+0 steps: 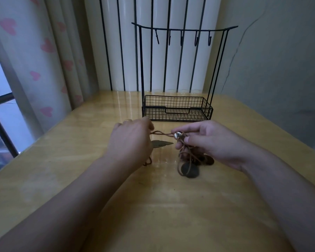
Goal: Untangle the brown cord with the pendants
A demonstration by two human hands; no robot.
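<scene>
Clearly both hands pinched the cord (161, 133) above the table (171, 206): left hand (131, 140) one strand, right hand (207, 140) the knot by the bead (177, 135). Gentle, slack pulls would likely loosen it best.

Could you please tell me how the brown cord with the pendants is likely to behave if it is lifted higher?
The thin brown cord probably stays floppy: it sags between both hands. The round dark pendant on the wooden table would likely dangle and swing.

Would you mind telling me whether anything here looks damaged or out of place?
A thin dark crack runs down the grey wall behind the black wire hook rack. The brown cord is stretched between both hands, with its loops bunched under the right hand.
</scene>
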